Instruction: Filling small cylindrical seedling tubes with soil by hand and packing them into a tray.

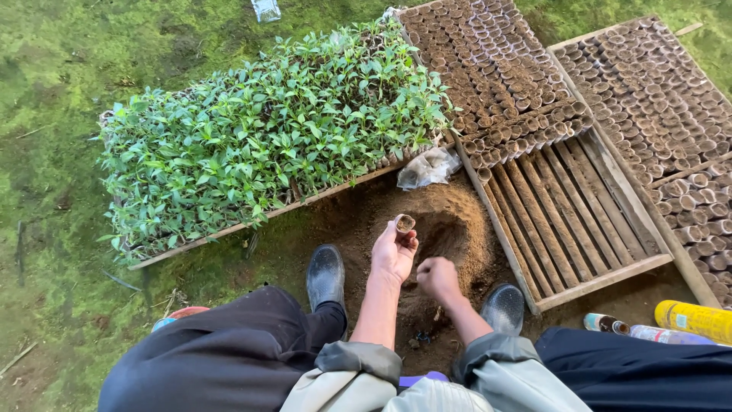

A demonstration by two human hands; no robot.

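My left hand [393, 252] holds a small round pot [404, 223] filled with brown soil, raised over a mound of loose soil [450, 221]. My right hand [438, 278] is closed in a fist just right of the left hand, above the hollow in the soil; whether it holds soil is hidden. Both forearms reach out from grey sleeves between my knees in dark trousers. My black boots [325, 276] stand on either side of the soil.
A wooden tray of green seedlings [267, 137] lies to the far left. Wooden slatted trays [568, 221] partly filled with small soil pots [496, 76] lie to the right. A crumpled plastic bag [428, 168] sits by the soil. Bottles and a yellow can [694, 320] lie at right.
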